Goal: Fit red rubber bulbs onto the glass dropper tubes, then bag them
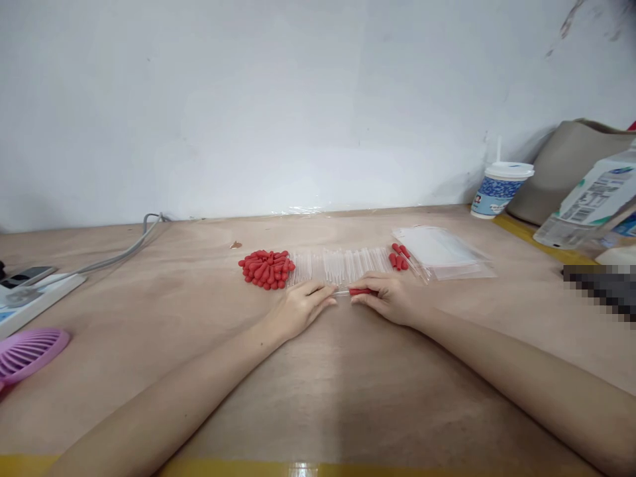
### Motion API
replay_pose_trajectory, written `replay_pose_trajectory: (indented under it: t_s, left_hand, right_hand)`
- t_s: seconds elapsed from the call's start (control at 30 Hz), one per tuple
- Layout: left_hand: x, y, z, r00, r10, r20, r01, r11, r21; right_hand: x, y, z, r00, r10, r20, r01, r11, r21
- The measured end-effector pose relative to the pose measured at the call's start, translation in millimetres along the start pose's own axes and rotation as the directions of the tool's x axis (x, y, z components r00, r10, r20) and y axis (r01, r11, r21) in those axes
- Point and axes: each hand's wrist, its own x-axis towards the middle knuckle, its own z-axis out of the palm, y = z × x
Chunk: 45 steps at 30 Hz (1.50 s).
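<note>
My left hand [305,307] is closed on a clear dropper tube [341,292] that lies crosswise between my hands. In my right hand [390,298], thumb and fingers pinch a red rubber dropper bulb [358,291] at the tube's right end. The two parts meet or nearly meet; how far the tube sits inside the bulb I cannot tell. Just beyond my hands lies a row of clear tubes [342,264]. To its left is a heap of red bulbs [267,269]. Several more red bulbs [399,257] lie at the row's right end, by a few tubes.
Clear plastic bags [437,248] are stacked on the wooden table [278,411] at right. Farther right stand a lidded cup with a straw [499,190], a tilted plastic bottle [586,199] and a grey container [551,165]. A power strip [44,301] and pink fan [32,354] are at left.
</note>
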Motion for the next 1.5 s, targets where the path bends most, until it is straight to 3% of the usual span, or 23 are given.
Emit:
replay_pose_trajectory:
  t_s: [0.17,0.37,1.03,1.5]
  left_hand:
    - [-4.7,-2.3,-3.1,0.994,-0.071,0.078,0.075,0.996,-0.057]
    - [-3.8,-0.1,-3.7,0.993,-0.108,0.045,0.113,0.987,-0.116]
    - [-3.5,1.7,-3.3,0.992,-0.093,0.081,0.1,0.991,-0.088]
    - [-2.2,1.9,-3.1,0.993,-0.087,0.079,0.095,0.991,-0.095]
  right_hand:
    - [-3.3,1.1,-3.1,0.998,0.054,0.015,-0.053,0.998,-0.035]
    - [-4.7,2.7,6.3,0.998,0.063,0.009,-0.062,0.997,-0.042]
    - [2.3,-8.4,6.1,0.999,-0.045,0.009,0.046,0.995,-0.086]
    - [6.6,-19.0,3.0,0.998,0.015,0.058,-0.006,0.988,-0.157]
